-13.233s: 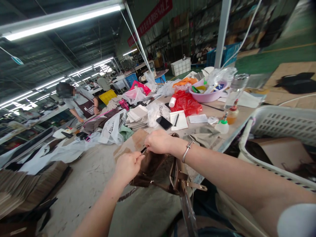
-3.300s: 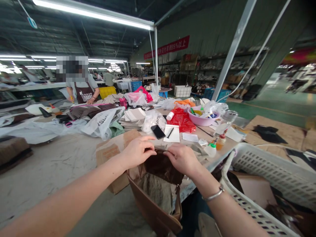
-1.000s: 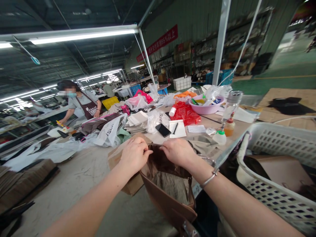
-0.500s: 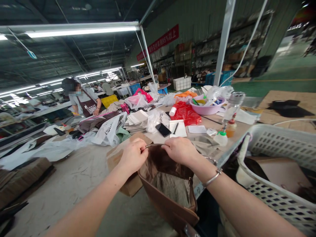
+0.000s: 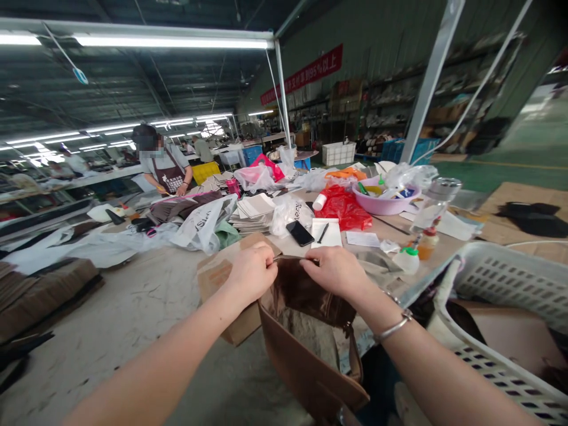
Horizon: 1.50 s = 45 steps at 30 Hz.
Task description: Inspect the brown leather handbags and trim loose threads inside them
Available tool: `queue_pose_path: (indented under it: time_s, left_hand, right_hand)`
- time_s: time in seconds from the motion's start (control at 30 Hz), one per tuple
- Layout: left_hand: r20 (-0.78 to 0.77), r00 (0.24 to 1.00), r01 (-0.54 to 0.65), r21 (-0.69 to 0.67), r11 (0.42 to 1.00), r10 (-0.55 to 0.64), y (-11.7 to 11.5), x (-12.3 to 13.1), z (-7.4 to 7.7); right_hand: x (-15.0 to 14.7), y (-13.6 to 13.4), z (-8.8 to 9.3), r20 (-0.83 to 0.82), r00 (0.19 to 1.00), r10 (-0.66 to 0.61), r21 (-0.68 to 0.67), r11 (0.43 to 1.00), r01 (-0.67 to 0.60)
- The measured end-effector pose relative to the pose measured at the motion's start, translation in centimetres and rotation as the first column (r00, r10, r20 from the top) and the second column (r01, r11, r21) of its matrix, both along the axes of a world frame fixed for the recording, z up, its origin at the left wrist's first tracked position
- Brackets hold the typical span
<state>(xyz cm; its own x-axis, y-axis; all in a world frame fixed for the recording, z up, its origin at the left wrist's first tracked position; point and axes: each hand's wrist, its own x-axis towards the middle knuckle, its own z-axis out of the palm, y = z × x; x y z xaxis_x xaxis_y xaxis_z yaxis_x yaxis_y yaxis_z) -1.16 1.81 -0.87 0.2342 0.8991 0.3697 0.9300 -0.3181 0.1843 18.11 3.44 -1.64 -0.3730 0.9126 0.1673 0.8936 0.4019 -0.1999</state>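
A brown bag (image 5: 295,364) gapes open toward me at the table's edge, its dark shiny lining showing inside. My left hand (image 5: 252,272) is closed on the far rim of the bag, near its left corner. My right hand (image 5: 335,269) pinches the same rim a little to the right, thumb on the near side. A short stretch of rim shows between the two hands. Behind and left of the bag stands a brown cardboard box (image 5: 217,269). The bag's lower part runs out of view at the bottom.
A white plastic basket (image 5: 501,278) with brown pieces stands at the right. Beyond my hands lie a phone (image 5: 300,233), a notepad with a pen (image 5: 323,232), a green-capped bottle (image 5: 407,260) and a pink basin (image 5: 386,204). Across the table a co-worker (image 5: 166,168) handles material.
The whole view has shifted, so the scene sits slightly further right. Both hands keep their hold on the bag's rim, and the bag stays open much as before.
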Motion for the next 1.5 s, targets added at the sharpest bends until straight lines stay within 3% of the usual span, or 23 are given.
queue_pose_path:
  time_s: [0.17, 0.27, 0.37, 0.47, 0.63, 1.0, 1.13, 1.23, 1.33, 1.5]
  left_hand:
    - [0.002, 1.000, -0.014, -0.006, 1.000, 0.014, 0.1, -0.1, -0.3]
    - [0.017, 1.000, -0.021, -0.015, 1.000, 0.021, 0.1, -0.2, -0.3]
    - [0.030, 0.999, -0.019, -0.015, 1.000, 0.020, 0.0, -0.4, -0.3]
    - [0.040, 0.999, -0.019, -0.020, 1.000, 0.020, -0.1, -0.3, -0.2]
    - [0.063, 0.997, -0.035, -0.040, 0.999, 0.038, -0.3, -0.2, -0.2]
    - [0.092, 0.996, -0.021, -0.016, 1.000, 0.023, -0.1, -0.6, -0.5]
    - [0.099, 0.995, -0.027, -0.014, 1.000, 0.028, -0.2, -0.7, -0.7]
    - [0.105, 0.994, -0.029, -0.017, 0.999, 0.031, -0.2, -0.7, -0.6]
    - [0.105, 0.994, -0.036, -0.018, 0.999, 0.038, -0.3, -0.7, -0.6]
    - [0.176, 0.984, -0.039, -0.015, 0.999, 0.041, -0.8, -1.1, -0.5]
  right_hand:
    - [-0.6, -0.1, 0.4, 0.046, 0.999, 0.004, -0.012, 1.000, -0.003]
    - [-0.4, 0.1, 1.0, 0.045, 0.997, 0.066, -0.087, 0.994, -0.061]
    - [0.1, 0.5, 1.4, -0.113, 0.979, 0.170, -0.147, 0.972, -0.186]
    - [0.0, 0.7, 1.2, -0.239, 0.949, 0.203, -0.121, 0.964, -0.237]
    - [-1.3, 1.0, 0.4, -0.165, 0.976, 0.142, -0.044, 0.988, -0.151]
    - [-3.3, 0.9, 0.5, 0.067, 0.990, 0.127, 0.101, 0.986, -0.133]
    - [-3.1, 0.6, 0.8, 0.049, 0.984, 0.170, 0.042, 0.984, -0.172]
    - [-2.7, 0.7, 1.2, -0.056, 0.958, 0.280, -0.037, 0.959, -0.282]
    - [-2.8, 0.9, 1.4, -0.134, 0.932, 0.336, -0.028, 0.939, -0.343]
    - [-3.4, 2.1, 1.2, -0.056, 0.937, 0.346, -0.030, 0.937, -0.348]
